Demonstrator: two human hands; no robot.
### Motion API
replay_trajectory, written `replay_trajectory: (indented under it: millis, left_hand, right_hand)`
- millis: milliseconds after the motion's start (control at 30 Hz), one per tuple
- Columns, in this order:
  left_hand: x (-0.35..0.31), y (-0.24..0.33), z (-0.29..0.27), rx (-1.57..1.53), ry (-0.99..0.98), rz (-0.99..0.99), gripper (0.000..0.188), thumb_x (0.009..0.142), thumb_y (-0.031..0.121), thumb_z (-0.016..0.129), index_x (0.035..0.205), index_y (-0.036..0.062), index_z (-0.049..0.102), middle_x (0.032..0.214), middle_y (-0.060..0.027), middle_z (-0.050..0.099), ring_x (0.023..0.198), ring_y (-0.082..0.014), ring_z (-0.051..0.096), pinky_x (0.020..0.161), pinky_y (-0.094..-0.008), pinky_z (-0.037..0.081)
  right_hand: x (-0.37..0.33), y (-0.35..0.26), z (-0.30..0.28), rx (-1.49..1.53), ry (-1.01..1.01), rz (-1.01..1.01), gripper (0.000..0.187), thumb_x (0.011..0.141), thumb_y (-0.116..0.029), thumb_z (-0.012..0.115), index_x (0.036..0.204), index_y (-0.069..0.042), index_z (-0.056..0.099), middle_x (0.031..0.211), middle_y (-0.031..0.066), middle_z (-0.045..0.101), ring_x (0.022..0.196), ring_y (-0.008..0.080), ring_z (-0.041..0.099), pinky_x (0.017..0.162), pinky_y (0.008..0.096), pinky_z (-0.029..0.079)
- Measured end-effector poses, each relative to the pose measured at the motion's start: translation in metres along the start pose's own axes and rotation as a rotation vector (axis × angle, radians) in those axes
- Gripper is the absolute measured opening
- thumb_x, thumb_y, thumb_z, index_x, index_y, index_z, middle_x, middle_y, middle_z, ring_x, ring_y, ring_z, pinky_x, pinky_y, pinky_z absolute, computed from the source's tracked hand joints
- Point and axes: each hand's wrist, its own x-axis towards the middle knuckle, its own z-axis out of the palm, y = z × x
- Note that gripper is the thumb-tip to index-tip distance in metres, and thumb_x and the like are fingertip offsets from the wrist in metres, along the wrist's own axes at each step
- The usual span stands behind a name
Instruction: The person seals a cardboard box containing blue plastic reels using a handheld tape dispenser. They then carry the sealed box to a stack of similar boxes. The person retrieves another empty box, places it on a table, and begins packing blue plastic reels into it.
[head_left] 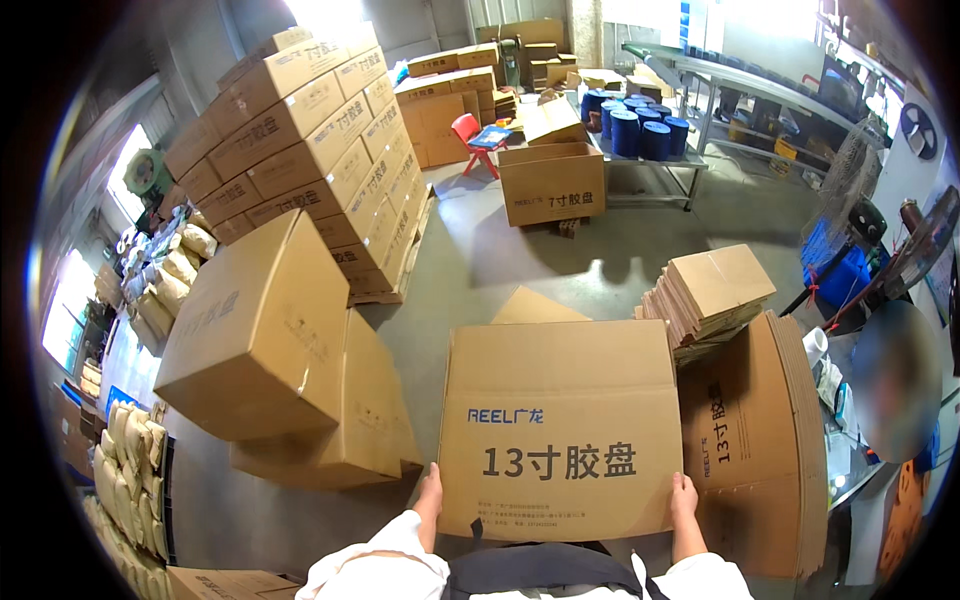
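A brown cardboard box (560, 375) with dark printing on its front panel stands right before my body. My left hand (429, 497) grips its lower left edge, and my right hand (684, 497) holds the lower right edge. The fingers of both hands are mostly hidden behind the panel. A pale cardboard flap (540, 304) sticks up beyond the box's far edge. To the right, several flattened cartons (755, 460) lean upright together, close by my right hand. Behind them rises a stack of cardboard sheets (725, 278).
On the left, a large closed carton (255, 325) rests on another carton (375, 410). Farther back, a tall carton stack (300, 140) stands on a wooden pallet (412, 245). An open box (552, 185), red chair (476, 137), blue cylinders (640, 135) and a fan (925, 245) are also around.
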Motion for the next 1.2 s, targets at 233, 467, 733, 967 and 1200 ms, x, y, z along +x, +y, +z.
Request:
replay_trajectory:
  millis: [233, 467, 733, 967, 1200]
  left_hand:
    - [-0.080, -0.032, -0.062, -0.233, -0.107, 0.299, 0.058, 0.096, 0.049, 0.040, 0.110, -0.0026, 0.062, 0.107, -0.0102, 0.065, 0.095, -0.0204, 0.062, 0.082, -0.0319, 0.048]
    - [-0.197, 0.028, -0.054, -0.506, -0.340, 0.444, 0.064, 0.093, 0.058, 0.041, 0.119, 0.0011, 0.056, 0.114, -0.0089, 0.060, 0.104, -0.0205, 0.056, 0.088, -0.0353, 0.045]
    - [-0.239, -0.005, -0.020, -0.387, -0.919, 0.521, 0.063, 0.098, 0.052, 0.023, 0.131, 0.0035, 0.045, 0.131, -0.0086, 0.053, 0.123, -0.0226, 0.046, 0.104, -0.0369, 0.033]
    - [-0.317, -0.050, 0.051, 0.090, -1.361, -0.061, 0.058, 0.098, 0.049, 0.034, 0.138, 0.0081, 0.041, 0.138, -0.0060, 0.047, 0.123, -0.0219, 0.045, 0.107, -0.0369, 0.032]
    - [-0.463, -0.219, 0.120, 0.515, -1.525, -0.204, 0.069, 0.094, 0.060, 0.032, 0.141, 0.0095, 0.039, 0.146, -0.0050, 0.036, 0.130, -0.0206, 0.036, 0.110, -0.0369, 0.027]
  right_hand:
    - [-0.155, -0.016, -0.058, 0.252, 0.192, -0.191, 0.051, 0.095, -0.043, 0.050, 0.114, 0.003, 0.059, 0.109, 0.0124, 0.064, 0.102, 0.0184, 0.057, 0.089, 0.0315, 0.043]
    - [-0.302, -0.038, -0.155, 0.641, 0.436, -0.516, 0.056, 0.097, -0.049, 0.042, 0.116, 0.002, 0.057, 0.106, 0.0069, 0.061, 0.099, 0.0155, 0.056, 0.087, 0.0316, 0.043]
    - [-0.443, 0.120, -0.264, 1.070, 0.475, -0.341, 0.062, 0.094, -0.057, 0.038, 0.131, -0.007, 0.044, 0.126, 0.0064, 0.052, 0.115, 0.0203, 0.049, 0.094, 0.0360, 0.041]
    - [-0.596, 0.267, -0.322, 1.133, 0.487, -0.111, 0.064, 0.094, -0.057, 0.038, 0.135, -0.008, 0.042, 0.132, 0.0067, 0.049, 0.119, 0.0226, 0.047, 0.098, 0.0375, 0.040]
    - [-0.744, 0.430, -0.328, 1.168, 0.611, 0.140, 0.066, 0.094, -0.058, 0.037, 0.136, -0.008, 0.040, 0.133, 0.0071, 0.047, 0.120, 0.0235, 0.046, 0.098, 0.0384, 0.040]
